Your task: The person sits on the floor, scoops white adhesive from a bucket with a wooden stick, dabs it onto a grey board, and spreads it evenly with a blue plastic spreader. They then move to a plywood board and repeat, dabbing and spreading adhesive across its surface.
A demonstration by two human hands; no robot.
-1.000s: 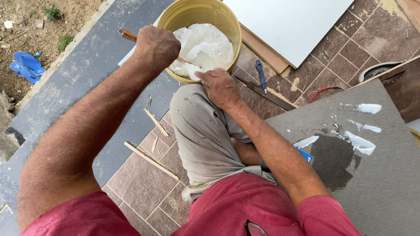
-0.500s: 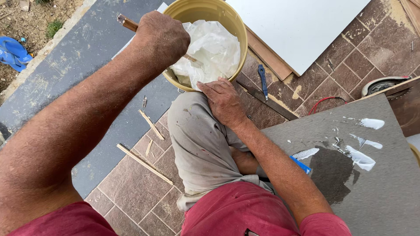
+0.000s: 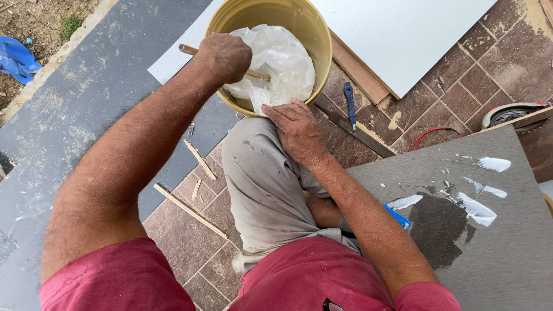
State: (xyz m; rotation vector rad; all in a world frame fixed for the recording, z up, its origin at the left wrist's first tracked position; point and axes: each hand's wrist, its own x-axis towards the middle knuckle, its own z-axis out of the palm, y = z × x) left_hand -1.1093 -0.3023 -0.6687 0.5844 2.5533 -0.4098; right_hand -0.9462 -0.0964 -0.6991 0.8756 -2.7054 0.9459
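Down on the tiled floor [image 3: 190, 247], the left hand [image 3: 226, 56] is clenched around a wooden stick [image 3: 190, 50] poking into the white bag [image 3: 276, 60] inside the yellow bucket [image 3: 314, 34]; the right hand [image 3: 296, 129] rests flat on the knee [image 3: 253, 150], released, fingertips at the bucket's near rim.

A grey tile [image 3: 489, 242] smeared white, a blue tool [image 3: 349, 103], perhaps a saw [image 3: 510, 114].

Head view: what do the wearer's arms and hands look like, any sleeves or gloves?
Both hands are bare: no gloves, rings or watch visible on the left hand or the right hand. Forearms are bare and hairy. Short red fabric sleeves cover only the upper arms. No markings show.
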